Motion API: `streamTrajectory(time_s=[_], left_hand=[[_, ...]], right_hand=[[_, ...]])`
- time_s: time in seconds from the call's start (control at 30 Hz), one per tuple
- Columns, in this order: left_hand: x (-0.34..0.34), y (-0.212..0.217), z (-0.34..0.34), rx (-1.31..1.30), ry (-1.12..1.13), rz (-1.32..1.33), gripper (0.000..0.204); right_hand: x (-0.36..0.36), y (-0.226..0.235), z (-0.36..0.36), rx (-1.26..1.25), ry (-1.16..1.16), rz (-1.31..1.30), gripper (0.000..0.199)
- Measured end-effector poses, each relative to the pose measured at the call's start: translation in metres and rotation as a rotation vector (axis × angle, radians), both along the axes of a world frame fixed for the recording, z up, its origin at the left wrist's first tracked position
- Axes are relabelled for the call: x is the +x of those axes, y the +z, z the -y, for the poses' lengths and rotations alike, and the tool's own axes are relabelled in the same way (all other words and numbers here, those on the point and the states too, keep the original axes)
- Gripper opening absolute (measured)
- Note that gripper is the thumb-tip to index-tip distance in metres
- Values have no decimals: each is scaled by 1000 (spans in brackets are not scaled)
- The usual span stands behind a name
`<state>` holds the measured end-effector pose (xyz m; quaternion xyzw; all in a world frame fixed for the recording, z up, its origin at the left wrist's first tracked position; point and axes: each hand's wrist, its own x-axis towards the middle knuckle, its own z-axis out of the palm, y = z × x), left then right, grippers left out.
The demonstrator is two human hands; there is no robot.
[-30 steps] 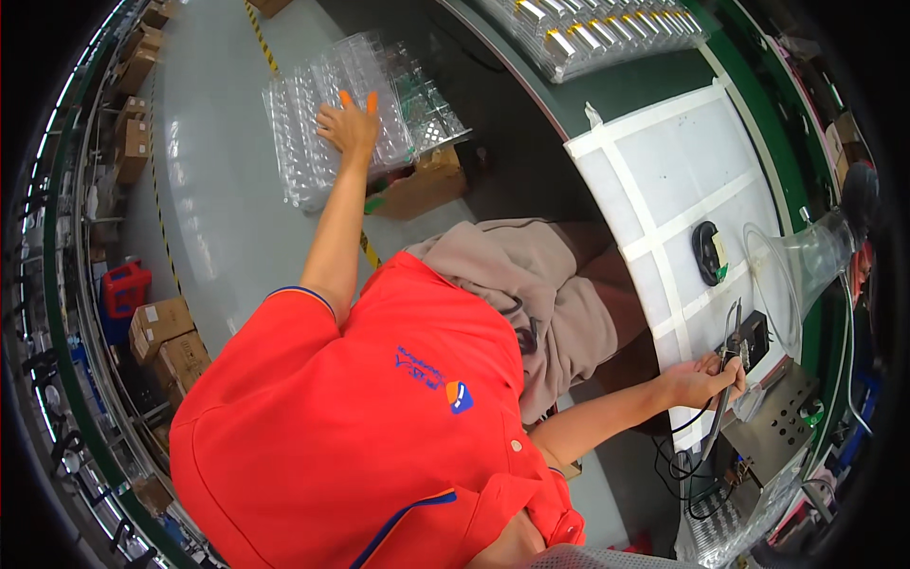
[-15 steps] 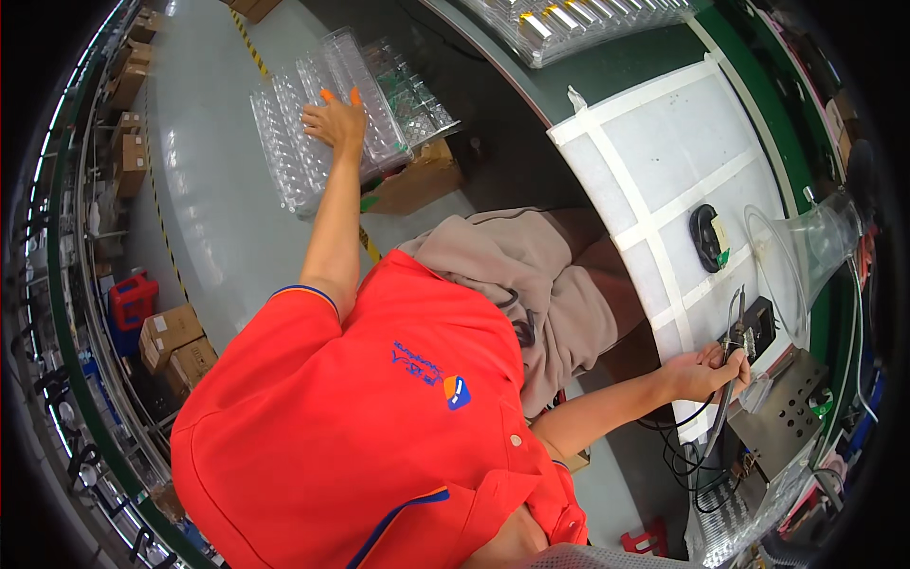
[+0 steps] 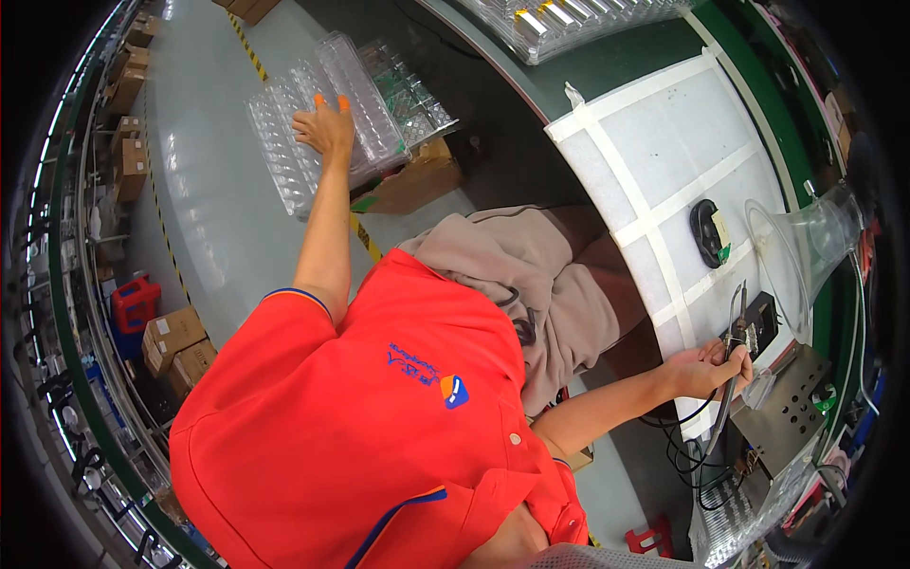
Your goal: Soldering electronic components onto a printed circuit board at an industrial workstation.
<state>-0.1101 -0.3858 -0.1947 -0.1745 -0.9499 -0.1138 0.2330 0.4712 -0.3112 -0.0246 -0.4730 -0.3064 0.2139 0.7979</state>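
Note:
My left hand (image 3: 325, 129) reaches out over a stack of clear plastic trays (image 3: 282, 142) with moulded pockets, its fingers apart and touching the top. Orange covers sit on two of its fingertips. At the worktable, my right hand (image 3: 718, 368) is closed around a soldering iron (image 3: 742, 302) with a dark cable; a second thin metal tool beside it looks like tweezers. Just past that hand lies a small black box-shaped part (image 3: 761, 316). A black oval part (image 3: 704, 233) with a pale and green piece rests on the white taped mat (image 3: 682, 142).
A cardboard box (image 3: 417, 180) stands under the trays. Another clear tray (image 3: 569, 24) holding silvery parts sits at the table's far end. A transparent funnel-like hood (image 3: 825, 232) and a perforated metal plate (image 3: 787, 394) are at the right. Black cables (image 3: 687, 465) hang below.
My left hand has shifted slightly left and nearer, and the upper clear tray has moved a little with it. My right hand stays in place with the soldering iron.

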Motion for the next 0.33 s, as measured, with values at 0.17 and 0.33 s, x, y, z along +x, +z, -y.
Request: streamTrajectory(time_s=[0.17, 0.33], left_hand=[[-11, 9, -1, -8, -19, 26, 44], [1, 12, -4, -31, 31, 123, 49]], right_hand=[[1, -1, 0, 2, 19, 7, 13], [1, 0, 1, 4, 16, 9, 13]])
